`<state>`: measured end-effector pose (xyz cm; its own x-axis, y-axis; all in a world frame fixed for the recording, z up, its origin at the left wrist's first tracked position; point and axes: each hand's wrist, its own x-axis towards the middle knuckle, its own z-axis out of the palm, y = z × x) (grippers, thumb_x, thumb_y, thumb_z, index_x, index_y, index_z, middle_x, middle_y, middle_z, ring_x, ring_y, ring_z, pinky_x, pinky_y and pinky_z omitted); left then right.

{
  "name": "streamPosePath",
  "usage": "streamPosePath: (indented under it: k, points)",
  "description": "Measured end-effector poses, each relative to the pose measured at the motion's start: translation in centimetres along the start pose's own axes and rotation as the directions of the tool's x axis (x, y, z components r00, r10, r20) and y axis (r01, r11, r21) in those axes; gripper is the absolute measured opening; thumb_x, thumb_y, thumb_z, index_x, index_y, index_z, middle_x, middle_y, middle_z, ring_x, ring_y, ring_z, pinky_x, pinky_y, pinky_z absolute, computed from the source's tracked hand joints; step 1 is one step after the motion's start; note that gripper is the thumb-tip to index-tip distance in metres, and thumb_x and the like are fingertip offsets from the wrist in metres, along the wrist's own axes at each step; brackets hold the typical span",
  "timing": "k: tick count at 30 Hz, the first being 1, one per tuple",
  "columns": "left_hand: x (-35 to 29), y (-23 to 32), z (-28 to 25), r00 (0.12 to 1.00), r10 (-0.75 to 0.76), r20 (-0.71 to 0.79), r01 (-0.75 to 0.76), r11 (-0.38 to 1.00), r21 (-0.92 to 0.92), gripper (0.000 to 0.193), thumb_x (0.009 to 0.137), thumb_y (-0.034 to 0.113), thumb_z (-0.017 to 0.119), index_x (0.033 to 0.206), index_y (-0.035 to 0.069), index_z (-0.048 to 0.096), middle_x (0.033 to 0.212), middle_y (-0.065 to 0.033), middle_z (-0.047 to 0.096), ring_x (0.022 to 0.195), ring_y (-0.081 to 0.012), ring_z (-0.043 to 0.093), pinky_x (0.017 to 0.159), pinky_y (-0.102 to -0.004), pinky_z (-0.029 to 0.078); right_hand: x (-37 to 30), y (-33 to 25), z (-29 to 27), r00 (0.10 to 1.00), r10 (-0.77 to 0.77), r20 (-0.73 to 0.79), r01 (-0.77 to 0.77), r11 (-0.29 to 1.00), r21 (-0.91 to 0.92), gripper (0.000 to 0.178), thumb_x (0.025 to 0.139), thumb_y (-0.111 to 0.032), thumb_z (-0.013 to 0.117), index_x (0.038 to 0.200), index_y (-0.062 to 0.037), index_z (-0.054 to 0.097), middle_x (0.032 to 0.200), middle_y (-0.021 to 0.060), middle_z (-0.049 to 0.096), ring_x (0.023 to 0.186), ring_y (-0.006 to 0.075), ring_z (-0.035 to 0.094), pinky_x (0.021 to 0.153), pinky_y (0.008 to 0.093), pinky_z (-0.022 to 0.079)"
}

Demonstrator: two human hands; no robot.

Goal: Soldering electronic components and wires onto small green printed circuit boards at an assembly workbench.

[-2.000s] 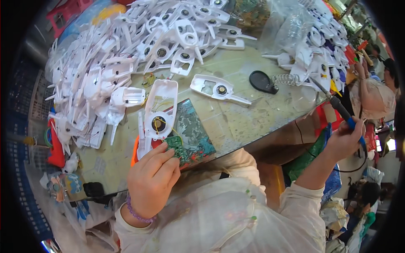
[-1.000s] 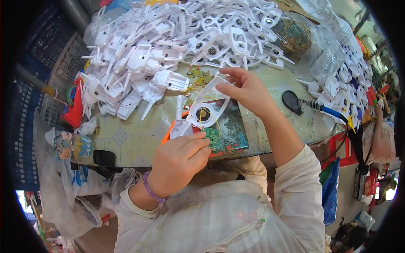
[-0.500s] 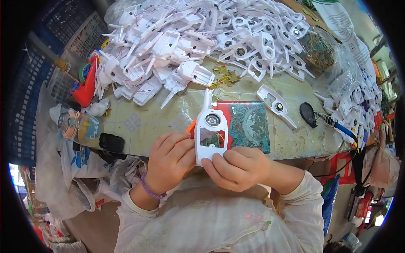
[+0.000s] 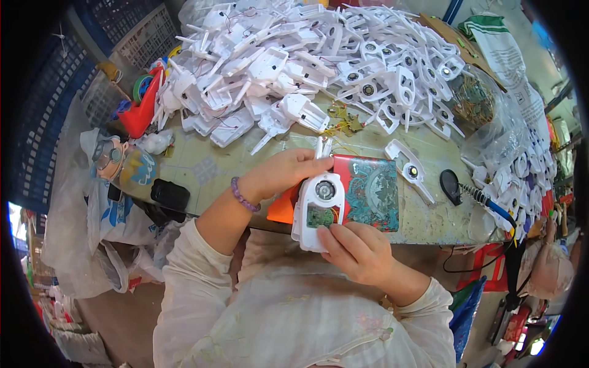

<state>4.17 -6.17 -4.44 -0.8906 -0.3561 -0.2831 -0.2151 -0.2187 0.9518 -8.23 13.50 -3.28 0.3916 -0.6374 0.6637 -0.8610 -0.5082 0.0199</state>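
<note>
A white plastic walkie-talkie housing (image 4: 310,230) is held upright at the table's near edge. Its round speaker shows at the top, and a green circuit board (image 4: 320,216) with thin wires shows through its window. The front and back shells stand slightly apart, with two antenna stubs side by side at the top. My left hand (image 4: 285,172) is closed around the base of the antenna. My right hand (image 4: 359,250) pinches the lower right of the housing, its thumb and fingertips on the front. Behind the housing lies a red book-like slab (image 4: 371,193) with a teal pattern.
A large heap of white housings (image 4: 264,67) covers the back of the table. One loose front shell (image 4: 408,168) lies right of the slab, near a soldering iron (image 4: 485,197). Small circuit boards (image 4: 346,119) lie behind. At left are a red tape dispenser (image 4: 142,110) and a black phone-like object (image 4: 170,195).
My left hand has moved from the housing's lower left side up to its antenna. The two shells now sit apart, and the circuit board shows more plainly. The whole view has shifted slightly.
</note>
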Motion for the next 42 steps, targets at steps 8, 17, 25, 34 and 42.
streamPosePath:
  k: [8, 17, 25, 34, 42]
  points:
    - [-2.8, -0.7, 1.8, 0.948, 0.132, -0.288, -0.167, 0.981, -0.099, 0.033, 0.095, 0.029, 0.057, 0.103, -0.002, 0.061, 0.091, -0.0014, 0.064, 0.079, -0.005, 0.055, 0.067, -0.0218, 0.046, -0.1, -0.4, 0.7, 1.0, 0.004, -0.03, -0.002, 0.998, 0.06, 0.039, 0.069, -0.013, 0.061, 0.106, 0.0006, 0.065, 0.099, 0.0086, 0.058, 0.083, 0.0199, 0.058, 0.071, 0.0312, 0.052]
    - [-1.8, -1.4, -2.1, 0.954, 0.194, -0.228, -0.062, 0.873, 0.484, 0.028, 0.093, 0.022, 0.052, 0.103, -0.002, 0.063, 0.091, -0.0099, 0.064, 0.082, -0.0164, 0.061, 0.071, -0.0303, 0.049, 1.1, 3.7, -0.8, 0.919, 0.292, 0.265, -0.324, 0.942, 0.083, 0.096, 0.057, -0.056, 0.079, 0.135, -0.0101, 0.048, 0.135, 0.0179, 0.045, 0.124, 0.0424, 0.042, 0.103, 0.0578, 0.031]
    - [-7.6, 3.1, -4.9, 0.882, 0.01, -0.471, 0.022, 0.998, 0.063, 0.03, 0.093, 0.032, 0.057, 0.095, 0.003, 0.064, 0.087, -0.0024, 0.063, 0.078, -0.0096, 0.057, 0.069, -0.0254, 0.046, 1.6, 6.0, -2.5, 0.797, 0.37, 0.477, -0.366, 0.925, -0.107, 0.102, 0.048, -0.049, 0.084, 0.137, -0.0146, 0.046, 0.144, 0.0183, 0.037, 0.133, 0.0423, 0.032, 0.107, 0.0604, 0.023]
    - [-25.4, -15.2, -14.2, 0.85, -0.419, -0.32, 0.507, 0.814, 0.282, 0.044, 0.096, 0.04, 0.052, 0.109, -0.001, 0.061, 0.097, -0.0021, 0.064, 0.086, -0.0088, 0.056, 0.077, -0.0276, 0.048, 1.2, 8.0, -2.5, 0.829, 0.317, 0.461, -0.433, 0.885, 0.169, 0.1, 0.044, -0.044, 0.085, 0.13, -0.0072, 0.05, 0.135, 0.0212, 0.039, 0.125, 0.0447, 0.038, 0.101, 0.0515, 0.035]
    - [-34.8, -40.4, -16.5, 0.804, -0.517, -0.292, 0.408, 0.125, 0.904, 0.039, 0.091, 0.036, 0.055, 0.117, 0.009, 0.061, 0.117, -0.0147, 0.063, 0.103, -0.0304, 0.06, 0.088, -0.0379, 0.047, 1.6, 7.5, -2.3, 0.852, 0.292, 0.435, -0.419, 0.878, 0.231, 0.099, 0.045, -0.042, 0.086, 0.13, -0.0071, 0.051, 0.136, 0.0221, 0.038, 0.127, 0.0462, 0.035, 0.103, 0.0523, 0.034]
